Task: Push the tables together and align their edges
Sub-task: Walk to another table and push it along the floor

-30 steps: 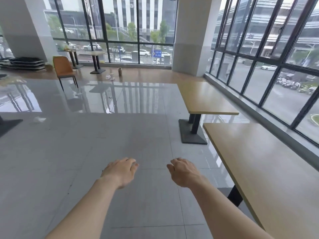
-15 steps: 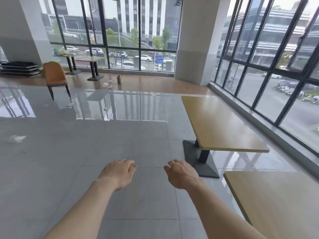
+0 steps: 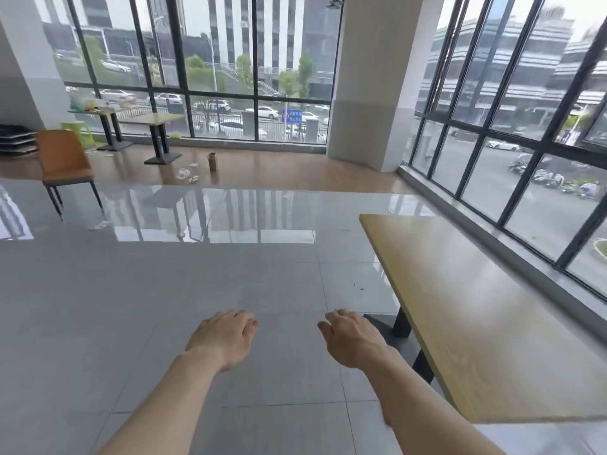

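A long light-wood table [image 3: 486,310] on a black pedestal base [image 3: 394,333] stands at the right, along the windows. Its near end reaches the lower right of the view. The second table seen earlier is out of frame. My left hand [image 3: 223,336] hovers palm down over the grey tiles, fingers loosely curled, holding nothing. My right hand [image 3: 351,338] hovers the same way, just left of the table's base and not touching the table.
An orange chair [image 3: 64,162] stands at far left. Two more tables [image 3: 154,121] are by the far window, with a small carton [image 3: 213,161] and litter on the floor. A white pillar [image 3: 364,80] rises behind; glass walls run along the right.
The view has advanced forward past the nearer table, which has left the frame. The far table now lies close on my right. Both hands keep the same hovering pose.
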Available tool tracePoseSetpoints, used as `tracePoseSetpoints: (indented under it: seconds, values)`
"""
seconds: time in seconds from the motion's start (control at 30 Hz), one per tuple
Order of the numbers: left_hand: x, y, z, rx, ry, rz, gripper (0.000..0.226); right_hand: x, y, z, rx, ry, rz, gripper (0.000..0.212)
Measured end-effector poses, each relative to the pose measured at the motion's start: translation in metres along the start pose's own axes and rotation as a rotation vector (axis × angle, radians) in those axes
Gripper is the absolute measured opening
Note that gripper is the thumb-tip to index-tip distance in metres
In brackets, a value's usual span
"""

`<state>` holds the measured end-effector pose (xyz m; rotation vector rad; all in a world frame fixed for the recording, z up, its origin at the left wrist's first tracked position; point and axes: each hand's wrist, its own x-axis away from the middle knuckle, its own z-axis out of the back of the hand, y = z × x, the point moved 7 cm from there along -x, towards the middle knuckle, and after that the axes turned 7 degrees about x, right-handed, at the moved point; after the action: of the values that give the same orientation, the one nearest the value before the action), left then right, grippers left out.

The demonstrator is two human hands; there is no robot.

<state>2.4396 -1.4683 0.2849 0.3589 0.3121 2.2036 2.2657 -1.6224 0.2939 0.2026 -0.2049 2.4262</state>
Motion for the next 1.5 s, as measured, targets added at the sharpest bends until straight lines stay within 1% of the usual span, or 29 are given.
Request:
tracePoseSetpoints:
  seconds: [0.13, 0.27, 0.37, 0.5, 0.67, 0.8, 0.87, 0.9, 0.93, 0.97, 1.1, 1.13, 1.2, 1.27, 1.37, 1.5]
  values:
    - [-0.132, 0.003, 0.009, -0.022, -0.012, -0.029, 0.042, -0.123, 0.026, 0.014, -0.020, -0.004, -0.023, 0.053]
    - [-0.273, 0.022, 0.020, -0.032, -0.024, -0.058, 0.042, -0.256, 0.064, 0.032, -0.031, 0.026, -0.037, 0.052]
    - [-0.379, 0.036, 0.042, -0.039, -0.026, -0.057, 0.042, -0.355, 0.094, 0.060, -0.039, 0.006, -0.049, 0.053]
    - [-0.501, 0.051, 0.081, -0.018, -0.002, -0.063, 0.043, -0.475, 0.122, 0.108, -0.057, 0.029, -0.056, 0.052]
    - [-0.647, 0.044, 0.102, 0.006, 0.000, -0.063, 0.043, -0.615, 0.139, 0.137, -0.054, 0.030, -0.043, 0.053]
    - [-0.771, 0.026, 0.098, -0.001, -0.019, -0.079, 0.043, -0.734, 0.153, 0.136, -0.022, -0.005, -0.052, 0.054]
    - [-0.840, 0.024, 0.106, 0.017, -0.039, -0.096, 0.042, -0.799, 0.160, 0.151, -0.033, -0.014, -0.060, 0.053]
    - [-0.898, 0.019, 0.114, 0.046, -0.044, -0.099, 0.042, -0.854, 0.165, 0.161, -0.079, -0.002, -0.092, 0.052]
    - [-0.981, 0.015, 0.127, 0.073, -0.036, -0.097, 0.041, -0.931, 0.174, 0.177, -0.098, 0.011, -0.122, 0.052]
    - [-1.022, 0.014, 0.133, 0.069, -0.045, -0.107, 0.040, -0.969, 0.179, 0.185, -0.089, 0.012, -0.125, 0.051]
    - [-1.044, 0.013, 0.134, 0.000, -0.068, -0.114, 0.041, -0.986, 0.175, 0.187, -0.062, -0.009, -0.127, 0.049]
    - [-1.068, 0.016, 0.140, 0.007, -0.066, -0.114, 0.042, -1.007, 0.180, 0.195, -0.065, -0.011, -0.138, 0.049]
    - [-1.138, 0.031, 0.149, 0.017, -0.113, -0.146, 0.043, -1.068, 0.203, 0.210, -0.114, -0.023, -0.171, 0.049]
    - [-1.202, 0.051, 0.160, 0.019, -0.108, -0.193, 0.043, -1.118, 0.231, 0.225, -0.130, -0.007, -0.200, 0.050]
    - [-1.295, 0.082, 0.155, -0.020, -0.107, -0.238, 0.043, -1.186, 0.284, 0.231, -0.120, -0.003, -0.261, 0.051]
    - [-1.412, 0.142, 0.139, -0.050, -0.146, -0.284, 0.044, -1.278, 0.365, 0.239, -0.146, 0.006, -0.323, 0.052]
